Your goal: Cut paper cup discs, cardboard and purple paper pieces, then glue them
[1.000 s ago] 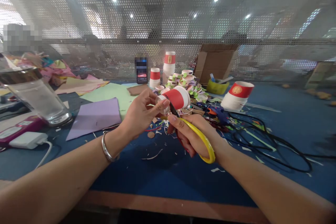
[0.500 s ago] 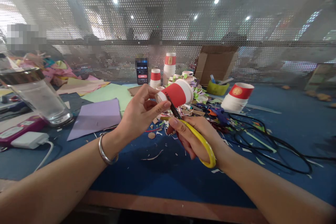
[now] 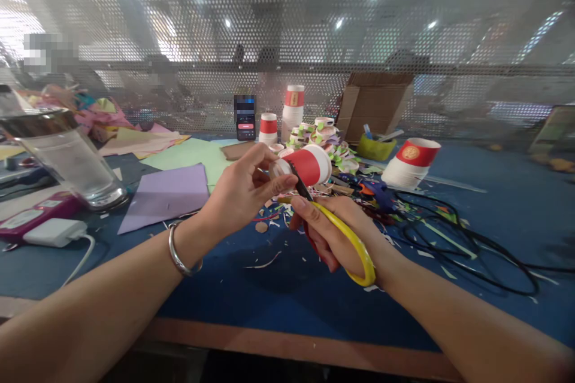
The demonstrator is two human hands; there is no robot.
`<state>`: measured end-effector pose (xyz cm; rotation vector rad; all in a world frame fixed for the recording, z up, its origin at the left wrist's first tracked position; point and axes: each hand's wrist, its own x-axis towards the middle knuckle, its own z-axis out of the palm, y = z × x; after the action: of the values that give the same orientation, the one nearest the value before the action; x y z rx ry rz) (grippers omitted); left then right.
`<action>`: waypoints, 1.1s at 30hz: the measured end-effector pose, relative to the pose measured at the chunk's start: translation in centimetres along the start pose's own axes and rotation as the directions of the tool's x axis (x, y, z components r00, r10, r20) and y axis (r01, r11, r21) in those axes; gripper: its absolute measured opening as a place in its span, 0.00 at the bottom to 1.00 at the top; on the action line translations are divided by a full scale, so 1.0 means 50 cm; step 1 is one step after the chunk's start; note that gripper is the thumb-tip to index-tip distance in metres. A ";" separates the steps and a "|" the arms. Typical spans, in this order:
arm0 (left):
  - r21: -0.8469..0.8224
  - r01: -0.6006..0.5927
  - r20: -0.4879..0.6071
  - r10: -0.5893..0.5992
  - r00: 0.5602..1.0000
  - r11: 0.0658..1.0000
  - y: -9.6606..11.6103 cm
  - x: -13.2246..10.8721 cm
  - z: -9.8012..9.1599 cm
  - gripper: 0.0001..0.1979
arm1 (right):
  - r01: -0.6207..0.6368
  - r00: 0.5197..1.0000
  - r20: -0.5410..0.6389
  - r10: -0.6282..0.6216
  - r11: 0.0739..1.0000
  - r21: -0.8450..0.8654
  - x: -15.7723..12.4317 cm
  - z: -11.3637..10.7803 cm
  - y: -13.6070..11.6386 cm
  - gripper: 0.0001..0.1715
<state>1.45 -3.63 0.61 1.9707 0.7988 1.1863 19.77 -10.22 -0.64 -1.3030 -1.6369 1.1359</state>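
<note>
My left hand (image 3: pixel 240 191) grips a red and white paper cup (image 3: pixel 308 166) by its base, holding it on its side above the blue table (image 3: pixel 278 293). My right hand (image 3: pixel 335 230) is closed round yellow-handled scissors (image 3: pixel 348 238). Their dark blades (image 3: pixel 300 187) touch the cup's underside near its base. A metal bangle (image 3: pixel 179 251) sits on my left wrist.
Paper scraps lie under my hands. Behind are cup stacks (image 3: pixel 293 109), cut cup pieces (image 3: pixel 326 134), a tilted cup stack (image 3: pixel 408 163), a cardboard box (image 3: pixel 375 105), a phone (image 3: pixel 245 116). Black cables (image 3: pixel 467 245) lie right. Purple paper (image 3: pixel 166 196), a glass jar (image 3: pixel 74 164) and a charger (image 3: pixel 54 232) lie left.
The cup and scissors have stayed together in my hands, shifting only slightly; the cup has turned a little in my left hand. The view has moved a bit.
</note>
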 end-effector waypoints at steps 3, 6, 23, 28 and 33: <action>0.027 -0.010 -0.002 0.010 1.000 1.000 -0.001 -0.002 0.001 0.16 | -0.039 0.999 0.009 0.039 0.998 0.040 -0.003 0.003 -0.004 0.33; 0.018 -0.037 -0.005 0.037 0.999 0.999 0.001 -0.003 0.002 0.16 | -0.040 0.999 0.001 0.040 0.998 0.041 -0.006 0.006 -0.005 0.35; 0.020 -0.089 0.017 0.089 0.996 0.996 0.009 -0.005 0.005 0.15 | 0.021 0.999 -0.030 -0.021 1.000 -0.009 -0.007 0.003 -0.005 0.31; -0.131 0.001 -0.056 -0.009 0.998 0.991 0.012 -0.003 0.012 0.22 | 0.074 0.996 -0.037 -0.075 0.997 -0.027 -0.007 -0.003 -0.009 0.33; -0.368 0.139 -0.018 -0.157 0.987 0.919 0.005 -0.002 0.021 0.17 | 0.080 0.996 -0.035 -0.084 0.992 -0.101 -0.001 -0.007 0.001 0.31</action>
<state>2.38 -4.11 0.42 1.5551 0.6792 1.1971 20.12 -10.18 -0.58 -1.2998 -1.7210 0.9846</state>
